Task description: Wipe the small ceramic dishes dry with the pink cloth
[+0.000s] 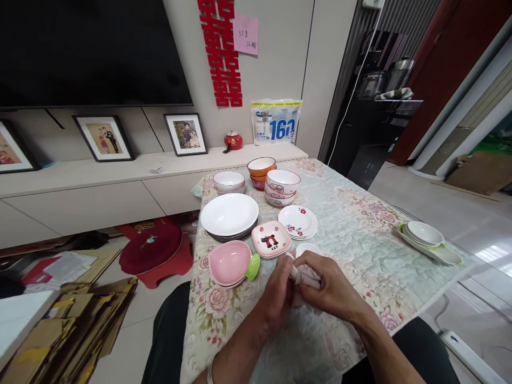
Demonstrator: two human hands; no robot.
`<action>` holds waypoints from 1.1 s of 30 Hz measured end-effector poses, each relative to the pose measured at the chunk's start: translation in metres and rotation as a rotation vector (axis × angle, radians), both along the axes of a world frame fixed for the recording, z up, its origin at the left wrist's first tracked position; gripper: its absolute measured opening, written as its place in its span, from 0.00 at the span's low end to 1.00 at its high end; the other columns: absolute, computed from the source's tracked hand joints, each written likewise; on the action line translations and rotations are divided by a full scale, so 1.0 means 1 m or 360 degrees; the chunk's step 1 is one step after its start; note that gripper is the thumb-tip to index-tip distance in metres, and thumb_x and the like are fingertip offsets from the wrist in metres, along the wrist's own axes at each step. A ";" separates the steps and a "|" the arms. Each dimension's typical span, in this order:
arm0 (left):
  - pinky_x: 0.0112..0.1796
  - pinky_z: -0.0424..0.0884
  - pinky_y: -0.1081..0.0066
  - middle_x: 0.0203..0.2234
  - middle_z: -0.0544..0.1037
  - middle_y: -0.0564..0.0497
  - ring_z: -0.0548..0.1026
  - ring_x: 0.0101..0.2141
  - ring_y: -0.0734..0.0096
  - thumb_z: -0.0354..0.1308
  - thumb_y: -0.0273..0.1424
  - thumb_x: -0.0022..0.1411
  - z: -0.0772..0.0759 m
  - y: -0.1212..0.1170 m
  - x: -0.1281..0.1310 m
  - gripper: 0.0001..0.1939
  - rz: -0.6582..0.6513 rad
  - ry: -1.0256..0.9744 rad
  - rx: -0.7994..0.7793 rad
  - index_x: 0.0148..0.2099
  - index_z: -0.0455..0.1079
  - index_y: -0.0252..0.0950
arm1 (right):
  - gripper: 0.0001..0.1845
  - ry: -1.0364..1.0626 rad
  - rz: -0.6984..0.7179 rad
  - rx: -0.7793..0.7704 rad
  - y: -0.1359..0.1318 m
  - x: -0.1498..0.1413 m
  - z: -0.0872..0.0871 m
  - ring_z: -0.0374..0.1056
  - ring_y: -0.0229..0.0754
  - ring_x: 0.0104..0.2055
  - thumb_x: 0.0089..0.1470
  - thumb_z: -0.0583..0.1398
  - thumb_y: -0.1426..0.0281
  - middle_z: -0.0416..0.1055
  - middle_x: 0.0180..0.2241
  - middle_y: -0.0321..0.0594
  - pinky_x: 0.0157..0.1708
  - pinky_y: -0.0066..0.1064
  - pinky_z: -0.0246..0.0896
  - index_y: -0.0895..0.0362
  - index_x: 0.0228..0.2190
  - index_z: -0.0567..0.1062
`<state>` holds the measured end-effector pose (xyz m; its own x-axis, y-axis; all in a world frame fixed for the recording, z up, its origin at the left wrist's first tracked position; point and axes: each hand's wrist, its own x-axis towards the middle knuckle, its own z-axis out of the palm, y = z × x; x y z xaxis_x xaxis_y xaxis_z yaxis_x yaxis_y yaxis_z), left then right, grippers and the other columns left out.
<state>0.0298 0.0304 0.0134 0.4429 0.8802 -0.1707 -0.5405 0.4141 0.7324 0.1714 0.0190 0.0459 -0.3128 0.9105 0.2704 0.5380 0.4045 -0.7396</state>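
Observation:
My left hand [277, 293] is closed around a small white dish [293, 260]. Only a bit of its pale rim shows between my fingers, so its full shape is hidden. My right hand [332, 282] grips a bunched light cloth [308, 277] and presses it against the dish. Just beyond my fingers lies a small white saucer [308, 248], partly covered by them. Close by are a square pink cat plate [260, 234], a stack of pink dishes [229, 261] with a green leaf handle, and white flowered plates [294, 216].
Farther back stand large white plates [230, 213], white bowls [229, 181], orange bowls [262, 166] and red-rimmed bowls [283, 184]. Small white dishes on a long dish [432, 252] sit near the table's right edge. A red stool [154, 250] and flattened cardboard [68, 330] are at left.

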 end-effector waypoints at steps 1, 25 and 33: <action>0.58 0.62 0.62 0.54 0.76 0.44 0.69 0.58 0.55 0.61 0.43 0.62 0.000 -0.001 -0.001 0.24 0.0078 0.0083 0.0152 0.57 0.70 0.38 | 0.16 0.0041 -0.0055 -0.0027 0.001 0.001 0.000 0.66 0.38 0.31 0.43 0.56 0.82 0.70 0.30 0.32 0.32 0.28 0.59 0.54 0.34 0.72; 0.54 0.67 0.62 0.48 0.79 0.45 0.74 0.52 0.57 0.66 0.39 0.59 0.000 0.001 0.000 0.26 0.0220 -0.0117 0.0072 0.58 0.70 0.38 | 0.15 0.0199 0.0035 -0.0042 0.003 0.004 -0.002 0.67 0.40 0.35 0.47 0.58 0.79 0.70 0.34 0.34 0.34 0.30 0.63 0.53 0.37 0.73; 0.48 0.70 0.62 0.38 0.82 0.45 0.77 0.45 0.57 0.56 0.51 0.63 -0.006 0.006 0.002 0.24 -0.0020 -0.0180 -0.0270 0.46 0.76 0.35 | 0.22 -0.0041 0.0093 0.0137 0.005 0.002 -0.010 0.65 0.40 0.35 0.37 0.54 0.85 0.69 0.32 0.33 0.34 0.29 0.58 0.53 0.35 0.71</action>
<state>0.0323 0.0364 0.0074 0.4784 0.8374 -0.2644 -0.6095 0.5334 0.5865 0.1735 0.0236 0.0354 -0.3727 0.8642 0.3379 0.5299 0.4972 -0.6870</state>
